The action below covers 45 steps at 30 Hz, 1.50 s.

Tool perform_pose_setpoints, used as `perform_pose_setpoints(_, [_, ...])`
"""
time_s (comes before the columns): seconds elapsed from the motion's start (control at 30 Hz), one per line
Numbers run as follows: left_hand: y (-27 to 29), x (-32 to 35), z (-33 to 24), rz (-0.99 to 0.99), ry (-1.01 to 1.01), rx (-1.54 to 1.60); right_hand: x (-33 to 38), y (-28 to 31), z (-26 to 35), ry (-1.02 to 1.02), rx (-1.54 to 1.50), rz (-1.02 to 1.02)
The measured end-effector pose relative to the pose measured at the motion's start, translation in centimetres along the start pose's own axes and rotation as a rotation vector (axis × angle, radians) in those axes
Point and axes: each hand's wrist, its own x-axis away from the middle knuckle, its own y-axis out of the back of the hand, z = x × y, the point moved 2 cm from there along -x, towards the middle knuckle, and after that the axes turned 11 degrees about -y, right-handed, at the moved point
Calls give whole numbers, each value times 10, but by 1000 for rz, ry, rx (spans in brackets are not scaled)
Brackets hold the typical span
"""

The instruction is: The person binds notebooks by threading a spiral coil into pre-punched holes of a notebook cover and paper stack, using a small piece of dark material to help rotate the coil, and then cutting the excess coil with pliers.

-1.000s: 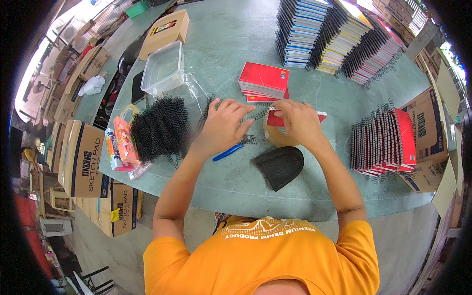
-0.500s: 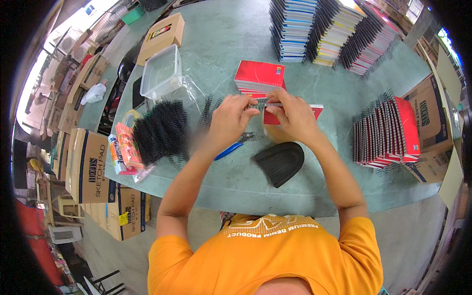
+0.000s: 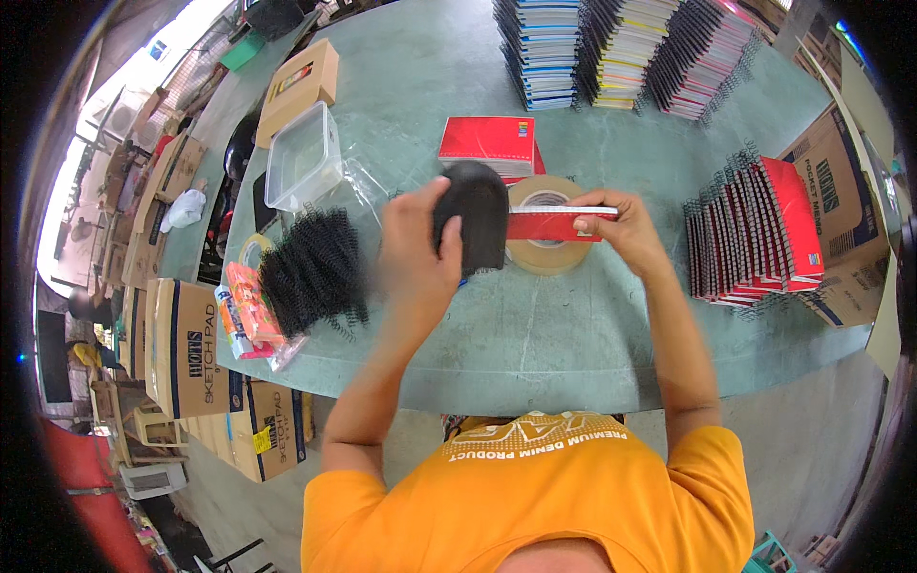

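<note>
My left hand is raised over the green table and grips a black pad, blurred by motion. My right hand holds a thin red notebook edge-on, level with the black pad. Just behind the notebook a roll of brown tape lies flat on the table. A red notebook lies on the table farther back.
A heap of black spiral coils and an orange packet sit at the left. A clear plastic tub and a cardboard box stand behind them. Stacks of spiral notebooks line the back, and a red row stands at the right.
My left hand has picked the black pad up off the table and lifted it beside the red notebook. The notebook now sits edge-on in my right hand, and the tape roll shows.
</note>
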Motion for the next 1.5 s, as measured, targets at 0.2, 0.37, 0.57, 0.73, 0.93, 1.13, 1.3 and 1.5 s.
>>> perform_pose_setpoints(0.2, [8,-2,-9,41,-50,-34,-5,-13,6,14,-5,-40])
perform_pose_setpoints(0.37, [-8,8,2,370,-99,-19,-2,-16,-4,51,-18,2])
perform_pose_setpoints(0.57, [2,-5,-2,-118,5,67,1,-21,-3,26,-69,-19])
perform_pose_setpoints(0.73, [0,-11,-12,57,-99,-53,2,-20,-8,59,-5,4])
perform_pose_setpoints(0.93, [-18,-6,-8,145,-144,22,1,-25,-8,60,-91,2])
perform_pose_setpoints(1.13, [-21,-14,-14,200,-110,43,2,-30,-18,30,-77,41])
perform_pose_setpoints(1.3, [-12,-26,-18,-210,-39,30,2,-30,-22,80,2,102])
perform_pose_setpoints(1.5, [-22,-21,-23,69,-210,119,-2,-31,-20,116,85,154])
